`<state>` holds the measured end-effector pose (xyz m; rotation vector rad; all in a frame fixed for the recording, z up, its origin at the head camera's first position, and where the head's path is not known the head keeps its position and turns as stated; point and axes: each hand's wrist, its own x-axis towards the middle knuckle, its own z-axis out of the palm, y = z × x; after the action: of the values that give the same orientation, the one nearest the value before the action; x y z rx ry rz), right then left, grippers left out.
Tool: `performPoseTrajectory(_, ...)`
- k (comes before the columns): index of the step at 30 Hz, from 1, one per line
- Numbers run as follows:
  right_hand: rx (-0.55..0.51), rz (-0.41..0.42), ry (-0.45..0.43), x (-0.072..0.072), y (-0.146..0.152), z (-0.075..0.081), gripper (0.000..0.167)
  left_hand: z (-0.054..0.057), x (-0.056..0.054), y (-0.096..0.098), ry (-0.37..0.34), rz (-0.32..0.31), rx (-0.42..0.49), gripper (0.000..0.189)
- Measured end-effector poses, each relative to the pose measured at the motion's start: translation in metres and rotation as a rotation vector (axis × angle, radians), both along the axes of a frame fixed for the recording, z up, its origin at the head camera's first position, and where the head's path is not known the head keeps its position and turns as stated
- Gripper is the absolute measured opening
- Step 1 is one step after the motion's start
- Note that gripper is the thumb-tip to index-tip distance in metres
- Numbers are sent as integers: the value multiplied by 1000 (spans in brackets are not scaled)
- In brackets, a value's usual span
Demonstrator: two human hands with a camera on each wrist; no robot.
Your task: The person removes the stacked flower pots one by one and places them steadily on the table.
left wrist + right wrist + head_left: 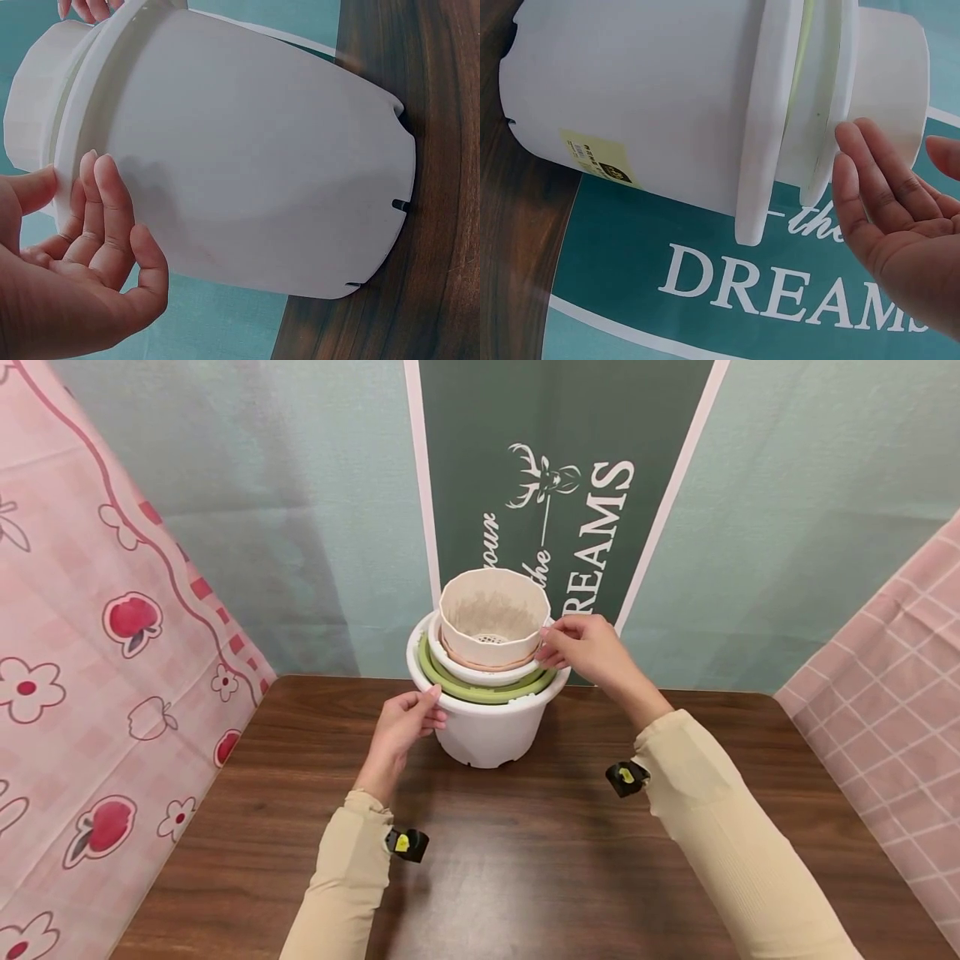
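Note:
A stack of nested flower pots stands upright on the table. The large white pot (487,735) is outermost. Inside it show a green pot (480,696), a smaller white pot (483,677), a peach rim (459,658) and, topmost, a cream faceted pot (480,648) with drain holes in its base. My left hand (405,720) pinches the large pot's rim, thumb above and fingers below. My right hand (585,647) is at the right side of the cream pot. Its fingertips (847,135), nearly straight, touch around the smaller white rim, while the thumb stands apart from them.
The dark wood table (525,843) extends in front of the stack. Behind hangs a teal cloth (300,527) with a dark green printed panel (480,410). Pink patterned cloths hang at the left (67,693) and right (900,693).

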<state>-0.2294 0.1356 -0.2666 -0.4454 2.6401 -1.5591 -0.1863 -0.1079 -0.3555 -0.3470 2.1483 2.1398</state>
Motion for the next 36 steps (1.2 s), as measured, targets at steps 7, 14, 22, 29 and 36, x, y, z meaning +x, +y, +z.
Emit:
performPoseTrajectory(7,2,-41,-11,-4,-2,1,28,-1,-1,0,21,-1,11,28)
performPoseTrajectory(14,-22,-50,-24,-6,-5,0,28,0,0,0,16,-3,3,28)
performPoseTrajectory(22,-37,-89,-46,-7,-9,-2,24,-1,0,1,14,2,4,28)
performPoseTrajectory(29,-38,-114,-61,-8,-11,-1,26,0,0,1,5,1,-4,29)
performPoseTrajectory(36,-25,-143,-68,-9,-12,1,25,0,0,1,10,0,-7,28)
